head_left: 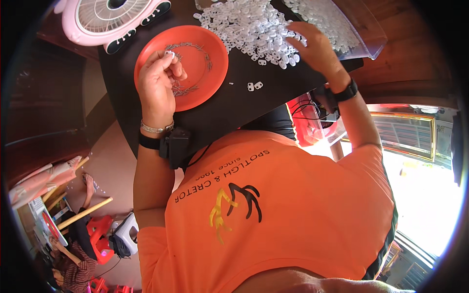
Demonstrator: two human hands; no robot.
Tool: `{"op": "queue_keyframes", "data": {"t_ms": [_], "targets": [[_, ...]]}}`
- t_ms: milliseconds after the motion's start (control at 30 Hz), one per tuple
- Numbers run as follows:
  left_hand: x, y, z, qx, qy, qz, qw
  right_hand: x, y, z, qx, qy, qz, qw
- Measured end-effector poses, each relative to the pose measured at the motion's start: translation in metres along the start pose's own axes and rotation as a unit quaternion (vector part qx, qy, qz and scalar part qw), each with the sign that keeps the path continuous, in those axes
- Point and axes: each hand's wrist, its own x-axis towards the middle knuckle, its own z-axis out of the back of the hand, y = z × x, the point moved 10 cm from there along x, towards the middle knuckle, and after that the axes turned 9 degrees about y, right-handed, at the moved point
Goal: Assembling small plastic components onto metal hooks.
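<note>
My left hand point(159, 80) is raised over the near left part of an orange-red round plate point(221, 51). Its thumb and fingers pinch a small white plastic piece point(169, 53). Thin grey metal pins point(187, 91) lie in a loose ring on the plate. At the right side of a large heap of small white oval plastic pieces point(249, 29), my right hand point(315, 49) reaches in with thumb and fingers apart. I see nothing held in it. Two or so loose white pieces point(254, 86) lie on the black table point(215, 119), nearer to me than the heap.
A pink fan point(110, 19) stands beyond the plate at the far left. A clear plastic bin point(337, 29) with more white pieces borders the heap on the right. Red stools point(101, 239) and another person point(80, 263) are at the lower left, beyond the table.
</note>
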Motion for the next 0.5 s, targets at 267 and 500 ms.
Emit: {"op": "queue_keyframes", "data": {"t_ms": [267,500], "targets": [[0.0,-0.015,0.015,-0.008,-0.032,-0.042,0.999,0.002,-0.021,-0.037,-0.05,0.092,-0.009,0.994],[-0.002,-0.023,0.039,0.006,-0.104,-0.05,0.993,0.04,0.063,-0.001,-0.003,0.014,0.095,0.995]]}}
